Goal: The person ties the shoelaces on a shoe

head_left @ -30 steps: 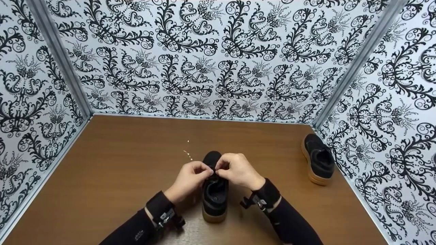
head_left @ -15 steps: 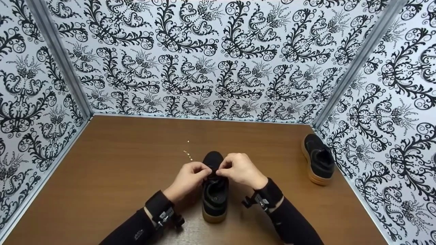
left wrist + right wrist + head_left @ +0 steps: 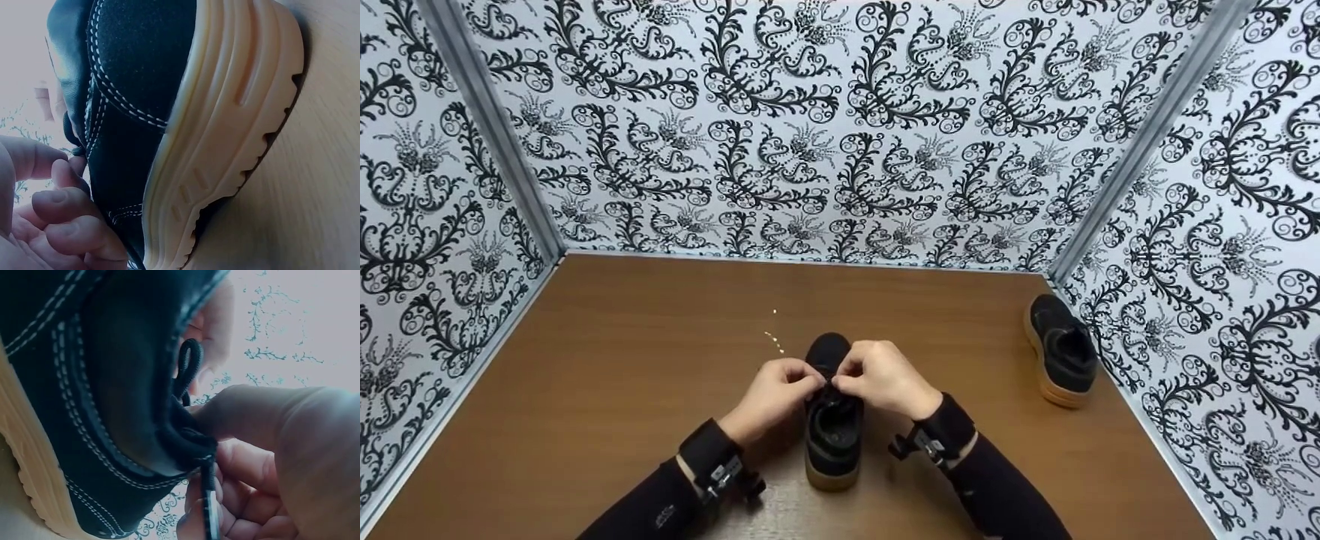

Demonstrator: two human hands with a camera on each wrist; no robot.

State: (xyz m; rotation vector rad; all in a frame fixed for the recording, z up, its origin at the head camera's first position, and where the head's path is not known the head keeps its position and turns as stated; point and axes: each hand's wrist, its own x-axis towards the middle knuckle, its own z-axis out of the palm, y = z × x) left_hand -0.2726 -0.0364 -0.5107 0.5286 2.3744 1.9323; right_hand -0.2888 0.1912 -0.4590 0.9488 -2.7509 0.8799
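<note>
A black shoe with a tan sole and pale stitching stands in front of the person, its toe pointing away. Over its laced front, my left hand and right hand meet almost fingertip to fingertip. Each pinches the black shoelace between thumb and forefinger. In the right wrist view a small loop of lace rises beside the left fingers, and a lace end hangs past the right ones. The left wrist view shows the sole from the side; the pinched lace is mostly hidden by the fingers there.
The matching black shoe sits at the right side of the brown table, close to the patterned wall. Small bright specks show on the tabletop left of the near shoe's toe. Patterned panels enclose the back and sides.
The right hand shifted slightly right, then came back left toward the left hand. Both keep their pinch over the laces; the shoes have stayed in place.
</note>
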